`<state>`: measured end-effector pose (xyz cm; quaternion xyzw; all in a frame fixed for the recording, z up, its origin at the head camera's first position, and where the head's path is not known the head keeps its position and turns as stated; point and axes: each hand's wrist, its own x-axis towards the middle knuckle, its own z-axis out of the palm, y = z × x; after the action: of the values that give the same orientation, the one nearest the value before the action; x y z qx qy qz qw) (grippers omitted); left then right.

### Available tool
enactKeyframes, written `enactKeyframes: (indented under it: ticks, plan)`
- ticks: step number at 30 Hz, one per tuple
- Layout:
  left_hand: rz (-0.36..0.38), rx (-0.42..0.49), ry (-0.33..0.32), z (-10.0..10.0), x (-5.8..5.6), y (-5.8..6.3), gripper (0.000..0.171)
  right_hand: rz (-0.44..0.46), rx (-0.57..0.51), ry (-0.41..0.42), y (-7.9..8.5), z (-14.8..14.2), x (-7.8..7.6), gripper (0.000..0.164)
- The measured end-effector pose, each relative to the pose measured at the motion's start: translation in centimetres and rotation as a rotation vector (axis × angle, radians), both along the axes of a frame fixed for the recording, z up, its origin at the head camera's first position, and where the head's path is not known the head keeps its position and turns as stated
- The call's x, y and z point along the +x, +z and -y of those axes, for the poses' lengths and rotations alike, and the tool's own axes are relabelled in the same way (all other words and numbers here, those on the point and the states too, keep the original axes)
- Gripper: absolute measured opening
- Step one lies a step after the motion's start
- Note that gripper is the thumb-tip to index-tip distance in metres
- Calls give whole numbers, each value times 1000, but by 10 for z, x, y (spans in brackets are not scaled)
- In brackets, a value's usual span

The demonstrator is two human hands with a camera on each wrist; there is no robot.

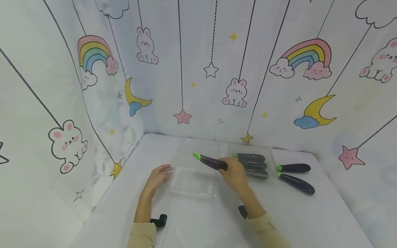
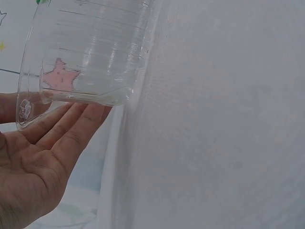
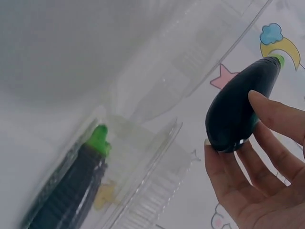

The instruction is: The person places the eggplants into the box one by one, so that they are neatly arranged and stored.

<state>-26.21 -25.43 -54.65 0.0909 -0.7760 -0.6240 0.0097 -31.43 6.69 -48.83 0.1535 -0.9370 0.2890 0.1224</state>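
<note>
My right hand (image 1: pixel 234 175) grips a dark purple eggplant (image 1: pixel 211 162) by its blunt end, thumb against fingers, its green stem pointing left. In the right wrist view the eggplant (image 3: pixel 240 107) is raised above the table. It overlaps the back of a clear plastic clamshell box (image 1: pixel 192 182) in the head view. Beside that box's left end, my left hand (image 1: pixel 156 179) has its fingers extended. The left wrist view shows those fingers (image 2: pixel 71 131) right at the clear box wall (image 2: pixel 95 52), seen partly through the plastic.
A second clear box (image 1: pixel 270 155) stands at the back right with eggplants (image 1: pixel 249 157) in it, partly behind ribbed plastic. Two more eggplants, an upper one (image 1: pixel 294 168) and a lower one (image 1: pixel 296 183), lie on the white table (image 1: pixel 198 224) to its right. A patterned cloth wall (image 1: pixel 198 93) rises behind.
</note>
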Motion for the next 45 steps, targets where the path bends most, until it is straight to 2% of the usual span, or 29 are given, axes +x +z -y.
enactKeyframes:
  ticks: [12,26,35,45]
  plan:
    - [13,-7,12,-1,0,-1,49,-99,29,69,-12,27,-6,42]
    - [34,-16,22,3,1,0,49,-69,35,99,-26,54,-15,40]
    - [25,-8,17,1,0,-2,49,-72,62,87,-32,58,-12,40]
    - [21,9,4,-1,-2,0,49,-116,84,95,-46,55,-20,41]
